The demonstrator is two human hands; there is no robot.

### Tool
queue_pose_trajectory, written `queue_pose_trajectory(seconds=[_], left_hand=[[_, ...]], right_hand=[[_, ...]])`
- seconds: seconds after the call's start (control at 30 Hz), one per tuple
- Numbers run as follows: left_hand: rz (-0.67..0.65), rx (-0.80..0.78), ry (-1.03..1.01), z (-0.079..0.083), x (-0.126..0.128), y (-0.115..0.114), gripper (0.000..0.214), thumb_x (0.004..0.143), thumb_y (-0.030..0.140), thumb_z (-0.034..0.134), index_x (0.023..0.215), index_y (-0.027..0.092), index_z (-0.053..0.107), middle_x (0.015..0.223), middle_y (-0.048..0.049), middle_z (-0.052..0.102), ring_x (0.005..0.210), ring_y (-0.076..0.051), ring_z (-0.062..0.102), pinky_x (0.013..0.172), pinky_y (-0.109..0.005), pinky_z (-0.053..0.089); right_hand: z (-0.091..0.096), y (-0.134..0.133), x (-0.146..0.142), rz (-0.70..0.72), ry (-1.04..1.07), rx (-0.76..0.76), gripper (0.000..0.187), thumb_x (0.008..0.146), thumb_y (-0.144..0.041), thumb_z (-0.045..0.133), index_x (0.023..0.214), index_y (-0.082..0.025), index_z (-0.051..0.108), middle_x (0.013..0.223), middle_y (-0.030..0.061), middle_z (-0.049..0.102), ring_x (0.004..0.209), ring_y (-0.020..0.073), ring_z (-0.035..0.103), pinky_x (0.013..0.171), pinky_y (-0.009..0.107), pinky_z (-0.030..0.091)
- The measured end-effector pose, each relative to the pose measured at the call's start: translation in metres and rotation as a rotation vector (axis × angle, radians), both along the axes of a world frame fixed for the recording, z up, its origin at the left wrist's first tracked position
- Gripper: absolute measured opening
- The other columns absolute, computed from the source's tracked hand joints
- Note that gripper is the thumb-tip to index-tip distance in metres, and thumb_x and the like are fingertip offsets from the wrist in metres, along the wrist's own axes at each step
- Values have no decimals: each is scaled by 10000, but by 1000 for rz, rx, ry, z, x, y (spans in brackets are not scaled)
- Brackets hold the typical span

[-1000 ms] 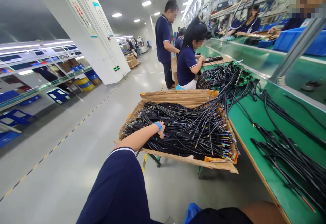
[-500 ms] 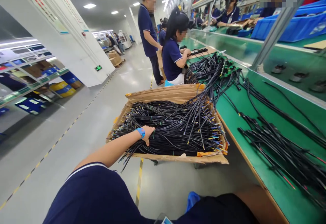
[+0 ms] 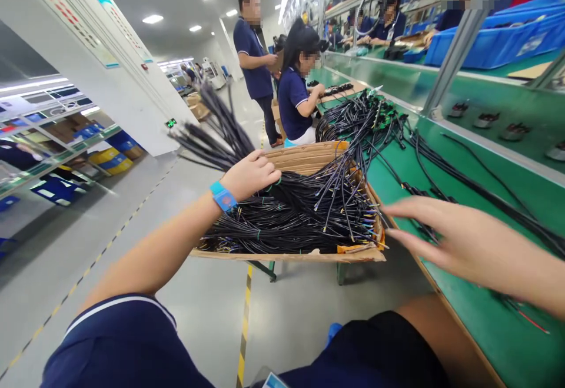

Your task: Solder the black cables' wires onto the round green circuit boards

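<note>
My left hand [image 3: 252, 176], with a blue band at the wrist, is closed round a bundle of black cables [image 3: 225, 123]. The bundle's near end fans up and left over the box rim, blurred by motion; its other end still lies over the box. Many more black cables [image 3: 304, 223] with bare coloured wire ends fill the cardboard box [image 3: 304, 155]. Green ties hold some of them together. My right hand [image 3: 435, 232] is over the bench edge, right of the box, thumb and fingers apart with nothing between them.
A green workbench [image 3: 481, 341] runs along the right, with loose black cables [image 3: 489, 182] and a tangled cable heap [image 3: 371, 111] on it. A seated co-worker [image 3: 295, 93] and a standing person [image 3: 256, 52] are beyond the box. A blue bin [image 3: 494, 43] stands on the shelf.
My left hand has closed on a cable bundle and lifted it up out of the box, its end swinging up-left. My right hand has come into view from the right.
</note>
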State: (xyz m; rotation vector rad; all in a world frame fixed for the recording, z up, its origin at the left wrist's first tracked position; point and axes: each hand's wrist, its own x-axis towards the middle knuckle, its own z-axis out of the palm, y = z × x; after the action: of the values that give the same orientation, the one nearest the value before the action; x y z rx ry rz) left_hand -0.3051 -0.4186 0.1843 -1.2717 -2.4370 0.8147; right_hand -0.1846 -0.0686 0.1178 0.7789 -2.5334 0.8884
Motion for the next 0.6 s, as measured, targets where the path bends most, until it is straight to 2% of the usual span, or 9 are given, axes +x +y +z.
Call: queue_pose_trajectory(seconds=[0.03, 0.1, 0.17, 0.2, 0.3, 0.37, 0.47, 0.53, 0.6], left_hand=[[-117, -8, 76, 12, 2, 12, 297, 882, 60, 342, 1002, 197, 577, 859, -41, 630, 906, -154, 580, 1084, -431, 300], [-287, -18, 153, 31, 4, 37, 296, 900, 68, 331, 936, 203, 591, 822, -17, 633, 901, -131, 585, 1106, -398, 304], [-428, 20, 164, 44, 3, 58, 276, 896, 70, 359, 897, 217, 593, 837, 1, 644, 959, -117, 588, 1107, -355, 332], [-498, 56, 155, 48, 2, 67, 266, 889, 66, 379, 892, 227, 591, 869, 11, 651, 1001, -108, 583, 1101, -330, 349], [-664, 224, 189, 46, 5, 85, 269, 862, 66, 461, 993, 274, 572, 1082, 36, 633, 1143, -92, 527, 1083, -283, 377], [-647, 512, 306, 30, 13, 91, 384, 837, 76, 522, 1134, 319, 516, 1256, 30, 547, 1248, -125, 448, 1105, -341, 349], [-393, 1176, 374, -15, 33, 95, 633, 781, 145, 628, 1323, 299, 340, 1422, -61, 360, 1349, -239, 312, 1125, -503, 261], [-231, 1470, 206, -47, 45, 97, 763, 763, 240, 665, 1388, 223, 228, 1454, -136, 274, 1358, -285, 278, 1114, -535, 248], [-143, 1561, -88, -67, 55, 100, 738, 810, 321, 616, 1403, 189, 197, 1449, -156, 275, 1352, -283, 288, 1114, -511, 258]], right_hand=[[9, -23, -20, 80, -4, -4, 451, 778, -452, 623, 1185, -262, 573, 1139, 75, 627, 1032, 251, 600, 893, 411, 499], [22, -69, -56, 164, -17, -147, 832, 626, -456, 759, 1326, -149, 432, 1325, 147, 495, 1239, 307, 453, 1058, 459, 372], [24, -108, -84, 177, -104, -440, 1006, 421, -392, 865, 1297, -130, 445, 1372, 163, 439, 1292, 330, 382, 1109, 464, 295], [21, -121, -94, 168, -110, -486, 944, 422, -390, 859, 1250, -138, 481, 1333, 152, 483, 1263, 323, 422, 1084, 462, 334], [-1, -136, -110, 98, -96, -607, 510, 640, -360, 736, 1080, -163, 569, 1108, 87, 636, 1040, 243, 595, 939, 418, 473], [-13, -133, -112, 27, -92, -707, 376, 699, -333, 682, 1016, -161, 575, 993, 59, 668, 907, 205, 630, 846, 391, 518], [-7, -121, -109, -55, -79, -850, 289, 691, -331, 680, 912, -177, 577, 878, 35, 678, 796, 192, 635, 756, 363, 544], [19, -112, -104, -65, -52, -916, 226, 673, -338, 692, 817, -208, 576, 824, 21, 673, 781, 198, 636, 741, 354, 547], [58, -103, -92, -34, -13, -955, 199, 671, -348, 696, 774, -230, 574, 825, 8, 665, 825, 201, 637, 774, 352, 542]])
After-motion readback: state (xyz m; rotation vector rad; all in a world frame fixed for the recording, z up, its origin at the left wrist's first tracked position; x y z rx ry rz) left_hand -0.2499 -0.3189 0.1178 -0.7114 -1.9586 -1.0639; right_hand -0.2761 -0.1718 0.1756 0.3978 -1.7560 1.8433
